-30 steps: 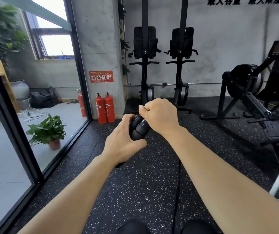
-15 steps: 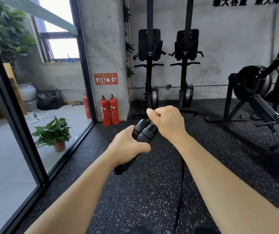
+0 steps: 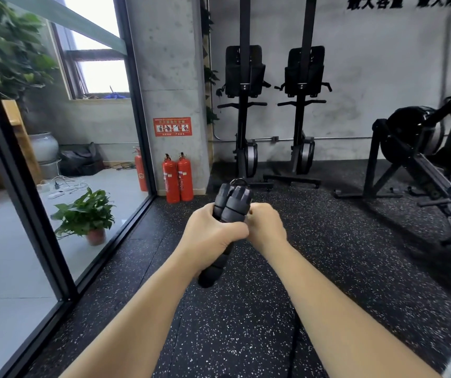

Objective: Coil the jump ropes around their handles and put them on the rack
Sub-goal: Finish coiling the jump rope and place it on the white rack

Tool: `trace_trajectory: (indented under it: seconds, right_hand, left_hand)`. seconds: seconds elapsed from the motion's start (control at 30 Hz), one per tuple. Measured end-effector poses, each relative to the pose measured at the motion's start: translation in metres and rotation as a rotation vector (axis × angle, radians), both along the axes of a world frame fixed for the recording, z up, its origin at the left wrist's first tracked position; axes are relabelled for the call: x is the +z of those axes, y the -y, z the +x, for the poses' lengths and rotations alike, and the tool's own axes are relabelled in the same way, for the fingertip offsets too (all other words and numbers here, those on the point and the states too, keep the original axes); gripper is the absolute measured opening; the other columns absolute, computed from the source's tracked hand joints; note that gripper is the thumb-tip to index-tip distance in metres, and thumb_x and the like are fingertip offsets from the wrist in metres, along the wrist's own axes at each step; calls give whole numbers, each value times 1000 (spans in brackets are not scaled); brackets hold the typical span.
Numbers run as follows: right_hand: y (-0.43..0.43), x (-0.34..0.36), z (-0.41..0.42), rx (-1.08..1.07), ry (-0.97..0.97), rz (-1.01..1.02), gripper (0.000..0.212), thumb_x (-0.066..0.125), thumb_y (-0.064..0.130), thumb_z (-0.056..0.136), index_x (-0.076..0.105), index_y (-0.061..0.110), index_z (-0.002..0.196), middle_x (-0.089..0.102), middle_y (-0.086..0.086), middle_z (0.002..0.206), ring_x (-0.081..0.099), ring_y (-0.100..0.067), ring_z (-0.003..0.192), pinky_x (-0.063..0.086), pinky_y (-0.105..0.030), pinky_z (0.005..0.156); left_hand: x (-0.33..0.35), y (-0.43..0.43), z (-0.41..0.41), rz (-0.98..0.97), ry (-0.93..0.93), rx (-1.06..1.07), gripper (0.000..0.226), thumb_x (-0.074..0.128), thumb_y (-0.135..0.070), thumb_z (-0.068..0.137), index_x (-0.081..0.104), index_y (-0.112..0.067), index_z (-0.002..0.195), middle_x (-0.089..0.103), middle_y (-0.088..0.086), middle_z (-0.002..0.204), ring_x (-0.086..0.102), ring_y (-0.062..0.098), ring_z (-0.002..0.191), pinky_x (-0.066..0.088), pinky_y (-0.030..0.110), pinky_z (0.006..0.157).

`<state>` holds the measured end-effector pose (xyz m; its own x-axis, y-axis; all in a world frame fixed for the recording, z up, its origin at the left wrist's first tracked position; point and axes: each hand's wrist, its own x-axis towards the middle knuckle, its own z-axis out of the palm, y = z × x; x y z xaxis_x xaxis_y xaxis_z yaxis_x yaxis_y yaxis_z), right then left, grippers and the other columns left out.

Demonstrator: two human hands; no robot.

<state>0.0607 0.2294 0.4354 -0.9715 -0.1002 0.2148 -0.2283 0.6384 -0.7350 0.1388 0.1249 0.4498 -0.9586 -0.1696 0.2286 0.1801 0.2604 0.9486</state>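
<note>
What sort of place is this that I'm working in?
Most likely a gym: two upright machines stand against the wall, a rower sits at right, and the floor is speckled black rubber. The left hand grips jump-rope handles, the right hand its rope.

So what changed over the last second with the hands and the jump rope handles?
The right hand came off the top of the two jump rope handles and swung down to their right side, fist closed, apparently drawing the cord round. The handle tops are now uncovered and stand more upright. The left hand kept gripping both handles.
</note>
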Motion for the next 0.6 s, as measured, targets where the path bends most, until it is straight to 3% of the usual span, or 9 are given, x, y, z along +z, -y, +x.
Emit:
trace_trajectory:
  seconds: [0.1,0.17,0.2,0.27,0.33,0.43,0.53,0.6]
  right_hand:
    - [6,1,6,194,1,-47,13,56,10,89,53,21,81,60,-6,93,56,-25,87,49,-37,77]
    - [10,-4,6,308,-5,-66,27,60,0,86,47,21,96,56,-5,99,54,-21,94,50,-40,90]
    - [13,-7,5,310,16,-53,28,60,-3,85,48,19,98,58,-6,98,56,-23,93,51,-41,89]
    - [17,-12,4,287,110,-51,17,50,-4,86,54,10,93,58,-8,80,57,-24,71,53,-38,62]
    - [15,-15,6,270,235,-128,20,38,-1,91,57,6,87,53,-9,63,43,-16,40,34,-25,38]
    - [4,-13,11,288,337,-172,33,44,19,99,57,11,70,47,-1,49,32,-12,33,25,-22,37]
    - [-4,-16,6,277,235,-59,47,52,37,96,59,16,55,47,2,44,37,-15,38,34,-27,48]
    - [-2,-18,3,274,148,33,57,52,45,94,58,16,46,49,3,42,42,-17,42,38,-30,57]
  left_hand:
    - [0,-1,-1,39,2,-26,28,70,-18,54,57,-11,77,51,-7,56,44,9,49,37,19,47]
    - [-1,1,0,73,13,-45,31,73,-17,54,59,-10,80,53,-3,60,46,10,51,39,18,47]
    - [0,3,1,85,22,-53,31,76,-15,56,59,-10,82,54,-2,62,48,10,51,41,19,47]
    - [0,8,1,101,46,-62,26,79,-4,66,60,-9,83,55,0,61,50,9,50,41,19,46]
    - [2,16,-1,58,76,-30,25,80,-6,67,58,-10,80,53,-1,59,48,11,50,39,19,45]
    - [4,34,-5,-38,119,52,31,80,-18,58,57,-12,79,52,3,63,47,17,57,38,24,49]
    - [8,45,-3,-23,154,90,26,78,-11,68,56,-11,83,48,9,70,44,19,59,36,26,51]
    - [10,47,-4,95,165,113,23,74,-4,75,54,-12,84,44,10,73,38,17,57,32,23,51]
